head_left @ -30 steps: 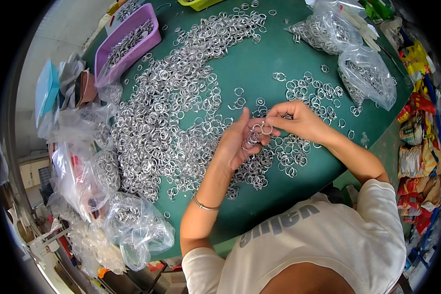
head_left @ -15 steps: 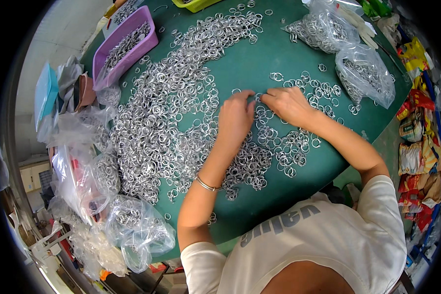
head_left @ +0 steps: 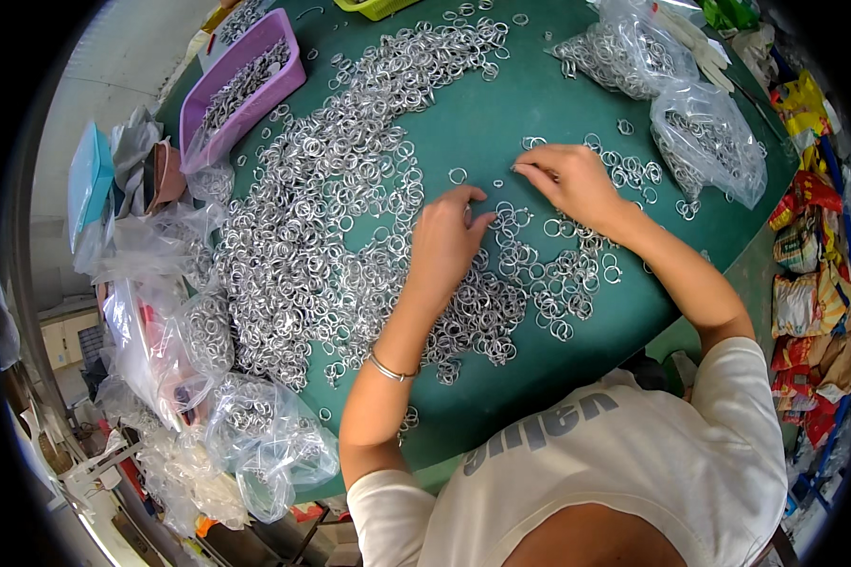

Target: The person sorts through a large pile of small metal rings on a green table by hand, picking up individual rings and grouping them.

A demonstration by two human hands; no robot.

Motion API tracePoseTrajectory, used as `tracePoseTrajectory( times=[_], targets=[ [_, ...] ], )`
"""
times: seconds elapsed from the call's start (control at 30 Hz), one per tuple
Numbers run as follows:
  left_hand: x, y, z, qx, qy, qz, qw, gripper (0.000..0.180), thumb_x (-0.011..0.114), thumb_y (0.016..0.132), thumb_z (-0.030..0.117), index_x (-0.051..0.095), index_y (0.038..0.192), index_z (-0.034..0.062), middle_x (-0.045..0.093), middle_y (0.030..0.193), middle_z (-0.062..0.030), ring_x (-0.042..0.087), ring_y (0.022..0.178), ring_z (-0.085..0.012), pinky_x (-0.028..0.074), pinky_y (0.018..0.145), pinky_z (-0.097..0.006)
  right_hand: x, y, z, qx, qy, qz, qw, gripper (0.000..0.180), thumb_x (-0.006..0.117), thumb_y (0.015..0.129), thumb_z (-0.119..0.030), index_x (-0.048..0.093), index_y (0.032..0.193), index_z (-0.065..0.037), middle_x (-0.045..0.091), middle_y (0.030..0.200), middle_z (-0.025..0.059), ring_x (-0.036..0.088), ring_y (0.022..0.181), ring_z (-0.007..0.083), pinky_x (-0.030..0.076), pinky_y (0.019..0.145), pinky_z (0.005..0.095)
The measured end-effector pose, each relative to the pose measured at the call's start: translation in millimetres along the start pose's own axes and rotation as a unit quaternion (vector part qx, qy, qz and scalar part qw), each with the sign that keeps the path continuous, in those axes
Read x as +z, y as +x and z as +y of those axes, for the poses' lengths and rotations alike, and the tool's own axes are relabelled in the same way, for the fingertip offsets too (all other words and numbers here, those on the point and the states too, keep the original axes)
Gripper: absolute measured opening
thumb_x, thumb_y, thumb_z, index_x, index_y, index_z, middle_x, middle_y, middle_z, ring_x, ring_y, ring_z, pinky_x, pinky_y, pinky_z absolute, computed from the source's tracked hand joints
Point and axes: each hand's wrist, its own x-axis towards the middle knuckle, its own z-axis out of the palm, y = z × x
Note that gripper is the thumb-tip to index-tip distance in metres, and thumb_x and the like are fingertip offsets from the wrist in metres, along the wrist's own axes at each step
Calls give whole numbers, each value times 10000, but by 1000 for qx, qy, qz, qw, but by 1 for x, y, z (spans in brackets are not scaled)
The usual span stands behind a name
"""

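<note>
My left hand (head_left: pixel 444 236) hovers at the right edge of the large heap of silver metal rings (head_left: pixel 293 227), its thumb and forefinger apart with nothing seen between them. My right hand (head_left: pixel 577 184) is over the smaller spread of rings (head_left: pixel 563 293), thumb and forefinger drawn together in a pinch. Whatever those fingertips hold, if anything, is too small to make out. Between the hands a tiny ring (head_left: pixel 498 183) lies on the green tabletop (head_left: pixel 482 123). A larger single ring (head_left: pixel 458 176) rests just beyond my left fingertips, and another ring (head_left: pixel 533 143) lies beyond the right hand.
A purple basket (head_left: pixel 288 80) of small metal parts stands at the far left, and part of a yellow-green basket (head_left: pixel 378 8) shows at the back. Clear bags of rings (head_left: pixel 709 142) lie far right. More plastic bags (head_left: pixel 265 444) line the left edge. Colourful packages (head_left: pixel 804 255) are beyond the right edge.
My hands, which met around the tiny ring, have moved apart. The right has shifted away and slightly farther back; the left has opened and drawn back. The tiny ring now lies uncovered.
</note>
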Motion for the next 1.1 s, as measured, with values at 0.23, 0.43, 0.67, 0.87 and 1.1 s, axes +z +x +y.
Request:
tracePoseTrajectory(
  times=[0.23,0.43,0.67,0.87,1.1],
  targets=[
    [-6,2,6,-268,-611,-175,724,343,499,908,349,581,871,18,547,672,-45,423,507,-66,249,367,-169,-4,2,-24,154,303,-153,928,152,586,837,-149,610,907,-17,593,607,24,538,582,66,411,528,292],
    [-17,-10,-8,-267,-491,-64,827,193,496,893,99,607,989,-26,607,785,-67,430,534,-44,279,387,-142,0,-13,-28,42,-20,-173,984,256,659,756,-234,575,910,-47,572,601,137,576,606,347,441,541,424],
    [-3,-18,-28,-116,-274,-6,955,129,563,840,65,641,907,-12,547,679,7,426,552,-34,309,434,-189,-27,-17,-15,128,82,-153,976,80,622,763,-81,581,796,-20,493,513,93,467,444,228,357,469,344],
    [-3,-17,-8,-114,-95,-25,989,154,694,727,85,634,845,7,504,581,-2,462,536,-81,365,484,-263,-50,-18,6,168,-93,-79,978,109,586,785,-143,593,833,-46,596,623,142,577,589,334,446,549,424],
    [32,11,12,55,26,17,998,336,747,662,174,598,927,32,589,662,-145,579,602,-294,444,541,-362,-42,-19,-5,155,-196,-47,967,117,579,804,-153,592,851,-46,608,659,156,589,605,358,456,540,446]
  ],
)
